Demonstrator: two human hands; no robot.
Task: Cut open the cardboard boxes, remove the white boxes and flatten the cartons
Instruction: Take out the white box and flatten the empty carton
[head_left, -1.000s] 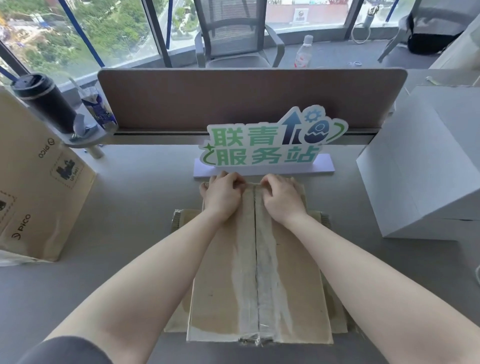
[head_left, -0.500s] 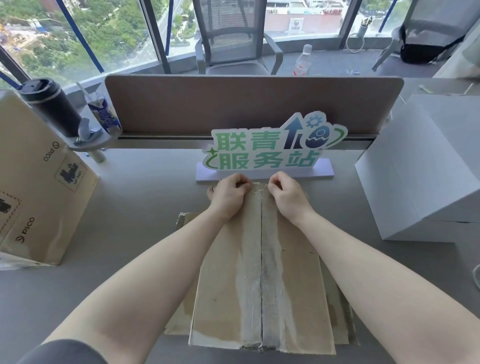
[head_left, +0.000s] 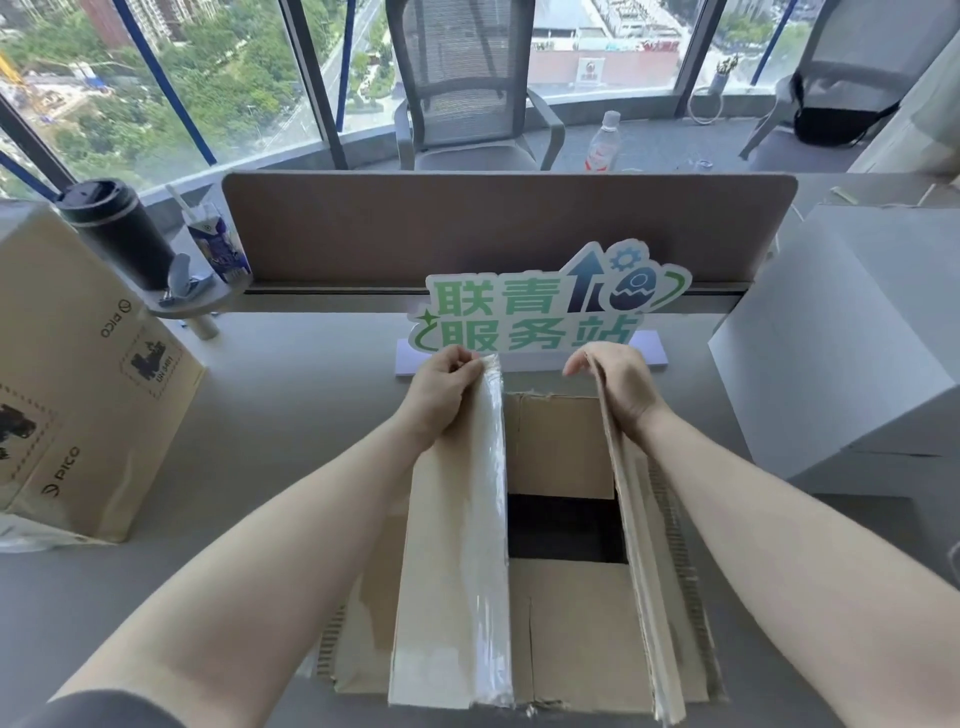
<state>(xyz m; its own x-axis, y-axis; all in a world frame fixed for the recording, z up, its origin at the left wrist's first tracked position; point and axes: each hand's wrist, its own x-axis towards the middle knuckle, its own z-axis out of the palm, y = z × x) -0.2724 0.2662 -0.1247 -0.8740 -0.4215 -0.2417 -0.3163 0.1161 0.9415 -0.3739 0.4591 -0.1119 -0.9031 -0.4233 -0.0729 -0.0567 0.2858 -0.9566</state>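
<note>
Two flaps up on your carton (head_left: 566, 639), mid-desk (head_left: 291, 415) | left hand (head_left: 441, 395): fingers curled over far end of taped left flap (head_left: 457, 545), gripping it | gap between flaps shows inner flaps and a dark opening | right hand (head_left: 618, 384): fingers pinch far end of right flap (head_left: 631, 519), edge-on | white box (head_left: 841, 353) at right, apart.

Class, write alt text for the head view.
Left hand and right hand each grip a flap of a cardboard box on a grey desk, pulling them apart; a green sign stands behind.
</note>
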